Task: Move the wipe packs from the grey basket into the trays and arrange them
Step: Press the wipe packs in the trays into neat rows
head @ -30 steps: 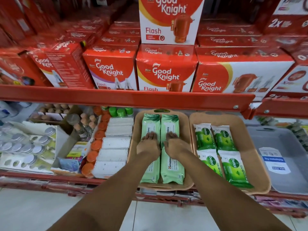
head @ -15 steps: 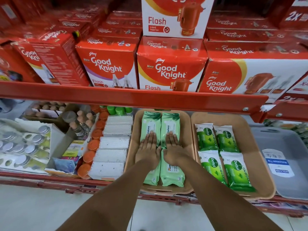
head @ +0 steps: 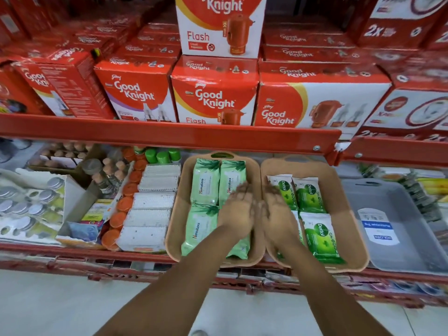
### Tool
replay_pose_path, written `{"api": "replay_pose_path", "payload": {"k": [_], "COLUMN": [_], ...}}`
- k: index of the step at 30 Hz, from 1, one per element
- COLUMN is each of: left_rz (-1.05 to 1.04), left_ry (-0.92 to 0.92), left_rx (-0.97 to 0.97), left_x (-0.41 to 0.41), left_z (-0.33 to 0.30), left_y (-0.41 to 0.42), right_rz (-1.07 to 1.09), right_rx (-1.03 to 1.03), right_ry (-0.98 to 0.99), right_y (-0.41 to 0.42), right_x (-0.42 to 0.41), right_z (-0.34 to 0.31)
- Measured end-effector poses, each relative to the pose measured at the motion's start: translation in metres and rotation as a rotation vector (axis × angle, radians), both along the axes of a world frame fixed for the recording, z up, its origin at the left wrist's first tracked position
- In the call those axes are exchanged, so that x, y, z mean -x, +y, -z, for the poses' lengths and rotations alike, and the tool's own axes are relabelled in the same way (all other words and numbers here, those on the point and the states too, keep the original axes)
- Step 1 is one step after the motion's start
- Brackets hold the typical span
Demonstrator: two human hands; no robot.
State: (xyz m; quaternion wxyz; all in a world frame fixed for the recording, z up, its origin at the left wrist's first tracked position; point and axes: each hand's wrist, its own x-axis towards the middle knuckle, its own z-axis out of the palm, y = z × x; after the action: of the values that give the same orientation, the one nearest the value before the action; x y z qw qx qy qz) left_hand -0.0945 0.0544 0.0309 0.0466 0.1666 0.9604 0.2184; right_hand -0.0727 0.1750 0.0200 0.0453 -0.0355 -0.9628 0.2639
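Two tan trays sit side by side on the lower shelf. The left tray [head: 178, 209] holds pale green Himalaya wipe packs [head: 205, 184] in two columns. The right tray [head: 339, 204] holds bright green Dettol wipe packs [head: 309, 195] in two columns. My left hand [head: 238, 212] hovers over the left tray's right column, blurred, fingers apart, holding nothing. My right hand [head: 276, 214] is over the left column of the Dettol packs, blurred, fingers apart, empty. The grey basket [head: 407, 238] stands to the right with only a label inside.
A red shelf beam [head: 169, 134] overhangs the trays' far ends, with Good Knight boxes [head: 214, 98] stacked above. White cotton-bud boxes [head: 151, 214], orange-capped bottles [head: 126, 190] and a carton of small jars [head: 31, 202] fill the shelf to the left.
Both hands have lifted off the Himalaya packs and shifted right; my right hand has crossed from the left tray to over the Dettol tray. The camera has drifted left.
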Motion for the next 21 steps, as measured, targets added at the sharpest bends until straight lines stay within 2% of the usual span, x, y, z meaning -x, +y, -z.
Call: {"api": "replay_pose_path", "payload": {"k": [4,8,11,16,21], "left_rz": [0.123,0.136,0.098,-0.003,-0.082], "left_ry": [-0.021,-0.162,-0.196,-0.126,-0.189], "left_rx": [0.118,0.226,0.251,0.207,0.195], "left_x": [-0.004,0.006,0.008,0.0,-0.008], "left_z": [-0.002,0.024,0.039,0.057,0.069], "left_y": [0.068,0.112,0.124,0.131,0.141], "right_rz": [0.09,0.066,0.057,0.035,-0.03], "right_rx": [-0.099,-0.168,-0.181,-0.201,-0.21], "right_ry": [-0.193,-0.311,-0.303,-0.226,-0.256], "right_y": [0.071,0.111,0.12,0.123,0.122], "right_x": [0.003,0.007,0.007,0.002,-0.001], "right_z": [0.011,0.024,0.029,0.041,0.054]}}
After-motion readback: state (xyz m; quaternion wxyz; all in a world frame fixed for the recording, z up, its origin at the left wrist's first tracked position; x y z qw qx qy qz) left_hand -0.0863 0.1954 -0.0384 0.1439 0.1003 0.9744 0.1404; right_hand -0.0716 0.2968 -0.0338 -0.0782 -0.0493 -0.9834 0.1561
